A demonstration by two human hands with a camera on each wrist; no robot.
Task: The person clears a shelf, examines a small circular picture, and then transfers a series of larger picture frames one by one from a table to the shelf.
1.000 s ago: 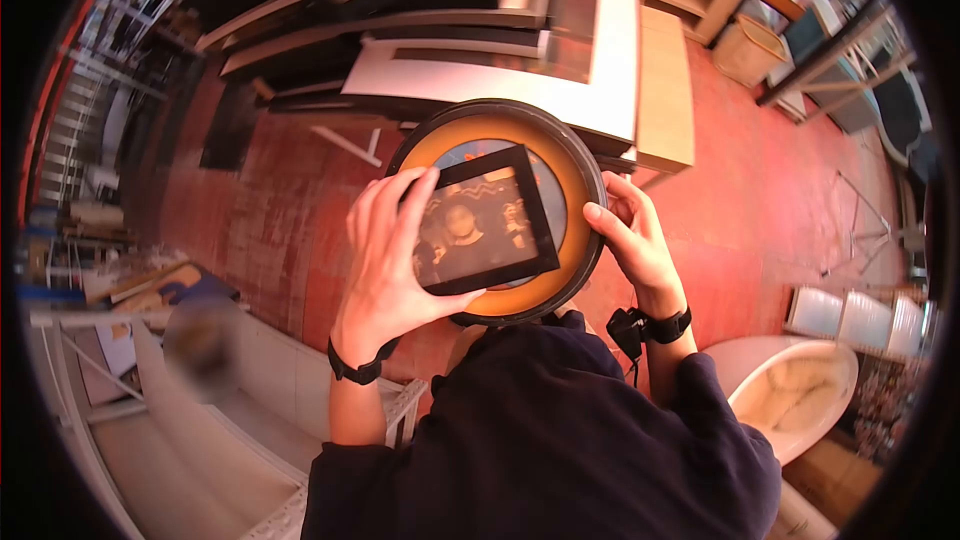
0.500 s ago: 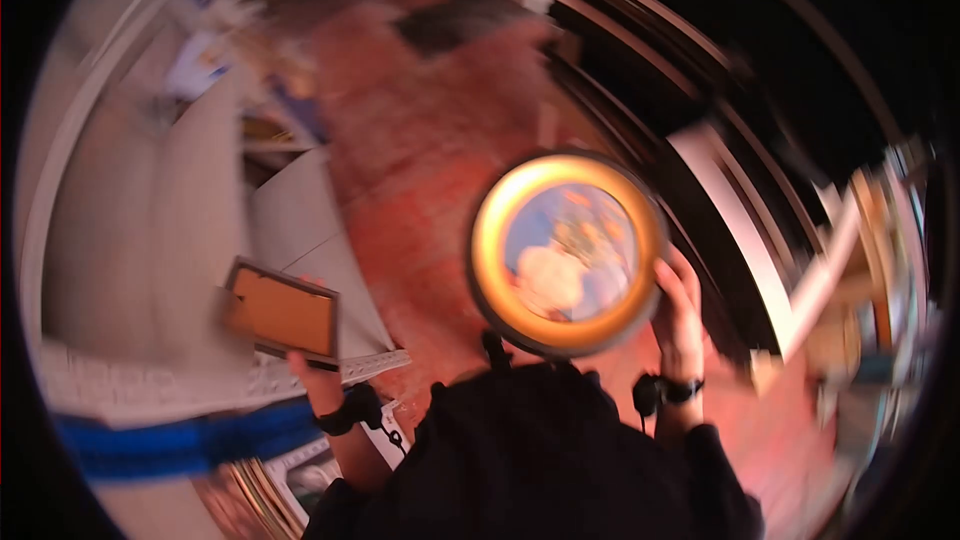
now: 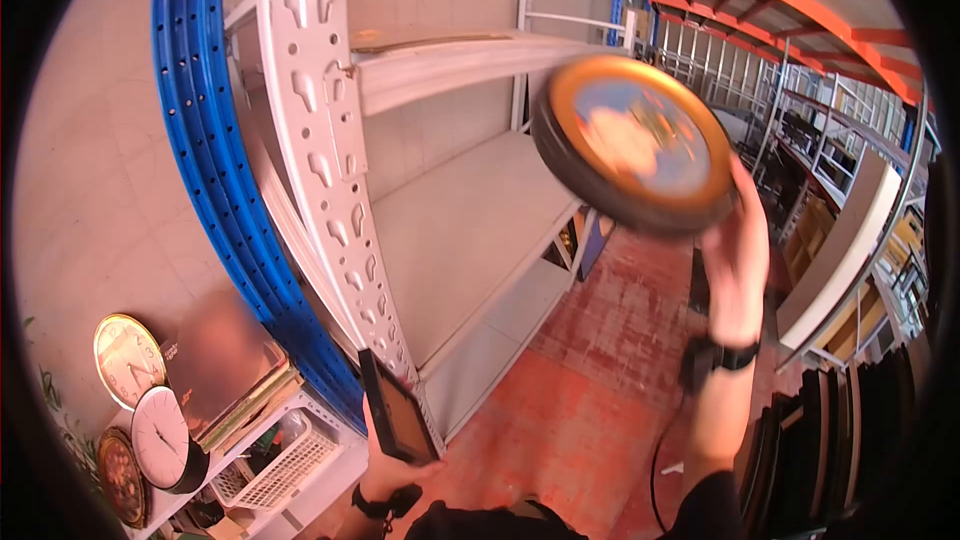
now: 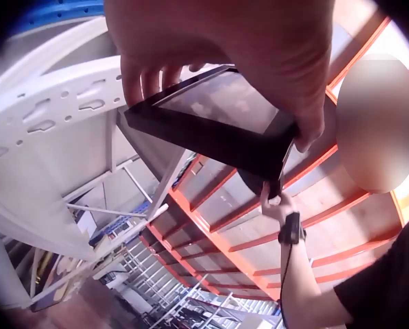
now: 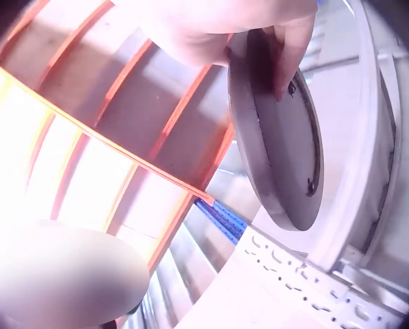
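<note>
In the head view my left hand (image 3: 385, 465) grips a small dark-framed rectangular picture (image 3: 395, 405) low by the white rack post. The left wrist view shows the glossy front of that picture (image 4: 218, 103), the thumb on one edge and fingers on the opposite one. Raised at the upper right, a round picture (image 3: 645, 135) with a gold inner rim and a thick dark outer edge is held by my right hand (image 3: 738, 250) at its lower right edge. Its grey back (image 5: 286, 151) with small metal clips faces the right wrist view, where fingers (image 5: 293, 55) curl over the rim.
A perforated white rack post (image 3: 320, 140) and blue post (image 3: 205, 130) stand ahead, with a grey shelf board (image 3: 470, 230) behind. At lower left a gold-rimmed clock (image 3: 128, 360), a white-faced clock (image 3: 162, 440) and a white basket (image 3: 280, 475) sit together. Dark panels (image 3: 840, 430) line the right.
The hands have separated; the small picture was over the round one a second ago. My view has swung left to the rack, and the round picture has risen to the upper right.
</note>
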